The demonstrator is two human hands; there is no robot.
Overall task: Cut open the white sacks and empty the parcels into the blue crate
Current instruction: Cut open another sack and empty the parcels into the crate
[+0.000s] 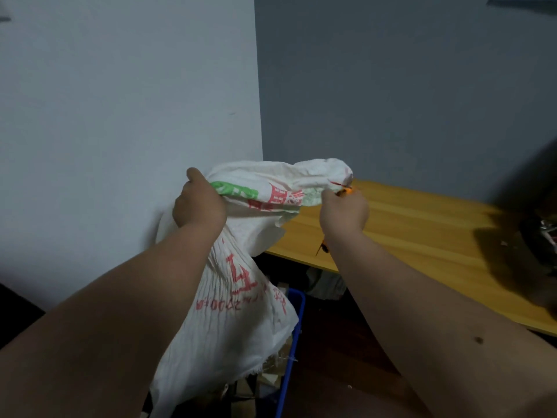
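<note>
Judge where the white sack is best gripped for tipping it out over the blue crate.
Probably the closed upper end. The left hand and right hand bunch the white sack there from either side, so its frayed open mouth hangs down over the blue crate. The right hand also holds an orange cutter.

White woven plastic sack [241,312]: printed with red characters and a green band; held up in the air, crumpled and slack, its upper part bunched and stretched sideways, its frayed open edge hanging down over the crate.
Blue plastic crate [294,336]: on the floor below the sack, only its right rim and wall in view.
Brown cardboard parcels [272,377]: lying inside the crate, partly covered by the sack's lower edge; number cannot be told.
</note>
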